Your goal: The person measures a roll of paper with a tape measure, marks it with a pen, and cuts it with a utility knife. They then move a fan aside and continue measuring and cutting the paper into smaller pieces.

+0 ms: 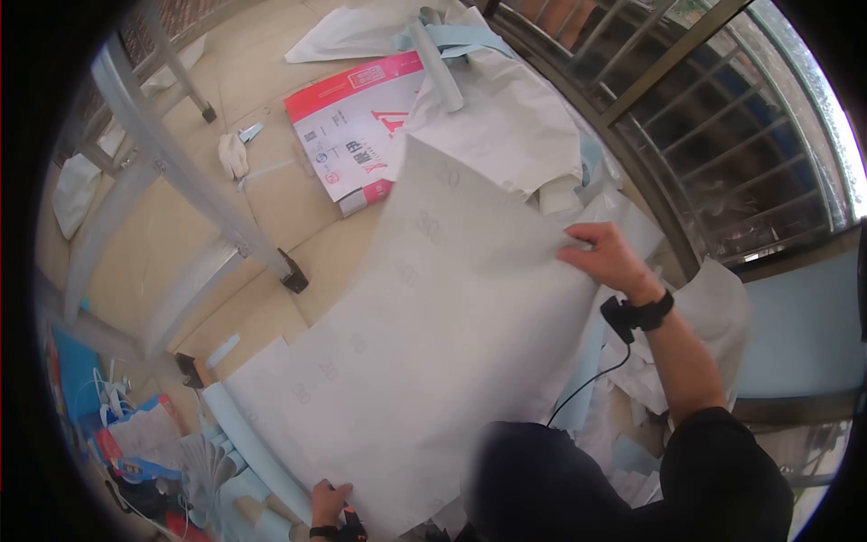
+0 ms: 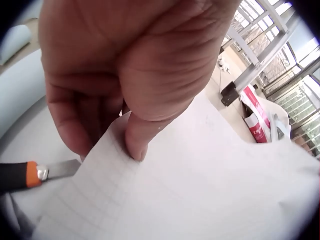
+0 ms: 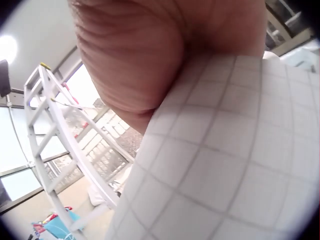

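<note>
A: Fingers first. What have they got?

B: Right hand (image 1: pixel 614 262): thumb and fingers pinching the right edge of a large backing-paper sheet (image 1: pixel 433 298). Left hand (image 1: pixel 329 503): pinching its lower-left edge, thumb flat on the paper. Both grasping.

A: So the sheet lies where?

B: Spread between the hands, slanting across the view. One pointed corner reaches past the right fingers, toward the carton.

A: Material?

B: White, smooth, thin. Faint grey figures on the face seen from the head; crisp grey grid by the right palm, fine lines by the left thumb. Soft bends, no sharp folds.

A: Anything close to the left fingers?

B: Utility knife (image 2: pixel 30 175), black and orange handle, metal blade pointing at the fingertips. Can't tell whether they touch it. Just beside the sheet's lower-left edge, a pale blue roll (image 1: pixel 257 447), long and matte.

A: Farther out?

B: Flat carton (image 1: pixel 348 117), glossy, pink-red and white. Pale tube (image 1: pixel 435 68) over crumpled white paper (image 1: pixel 506 122). Metal ladder (image 1: pixel 167 140), dark rubber feet on beige tiled floor (image 1: pixel 289 217). Off-white glove (image 1: pixel 233 156) near it. Barred metal railing (image 1: pixel 704 117) along the far right.
</note>
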A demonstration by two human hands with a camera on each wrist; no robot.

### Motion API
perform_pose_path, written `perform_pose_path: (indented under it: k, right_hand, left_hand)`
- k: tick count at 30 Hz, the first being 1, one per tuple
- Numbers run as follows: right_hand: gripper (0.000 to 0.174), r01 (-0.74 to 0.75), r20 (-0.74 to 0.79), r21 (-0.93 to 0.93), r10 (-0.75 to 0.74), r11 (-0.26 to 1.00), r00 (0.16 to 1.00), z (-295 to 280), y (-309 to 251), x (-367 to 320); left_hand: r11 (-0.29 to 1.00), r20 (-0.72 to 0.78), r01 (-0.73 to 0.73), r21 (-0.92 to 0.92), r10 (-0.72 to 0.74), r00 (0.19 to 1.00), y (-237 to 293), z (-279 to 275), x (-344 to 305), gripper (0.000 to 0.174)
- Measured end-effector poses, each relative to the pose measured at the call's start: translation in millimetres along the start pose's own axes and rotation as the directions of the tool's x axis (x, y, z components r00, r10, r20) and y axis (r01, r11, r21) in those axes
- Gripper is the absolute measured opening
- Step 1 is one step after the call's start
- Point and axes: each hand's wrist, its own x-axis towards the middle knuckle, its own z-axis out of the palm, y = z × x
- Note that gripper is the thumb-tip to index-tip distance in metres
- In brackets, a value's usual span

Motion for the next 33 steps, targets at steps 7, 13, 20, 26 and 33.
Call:
perform_pose_path:
  k: [7,13,20,26,33]
  right_hand:
    - [0.025,-0.194,-0.387,-0.056,0.158,0.979,0.908,-124,82,-4]
    - [0.027,-0.316,-0.606,0.203,0.372,0.927,0.703,-187,282,-76]
    - [0.039,-0.602,-0.721,0.067,0.455,0.796,0.522,-188,458,-213]
    - [0.065,-0.712,-0.778,-0.428,0.174,0.556,0.604,-115,413,-160]
    - [0.039,0.047,-0.154,-0.129,-0.067,0.99,0.986,19,189,40]
  left_hand:
    - [0.91,-0.03,-0.399,-0.112,0.399,0.917,172,57,14,0.021]
    - [0.714,0.004,-0.623,-0.319,0.658,0.753,351,137,9,0.026]
    - [0.701,0.144,-0.712,-0.025,0.708,0.692,344,144,-6,0.038]
    - [0.732,0.143,-0.504,0.458,0.499,0.855,180,29,29,0.034]
    - [0.742,-0.172,-0.006,0.671,0.163,0.972,26,-107,-31,0.039]
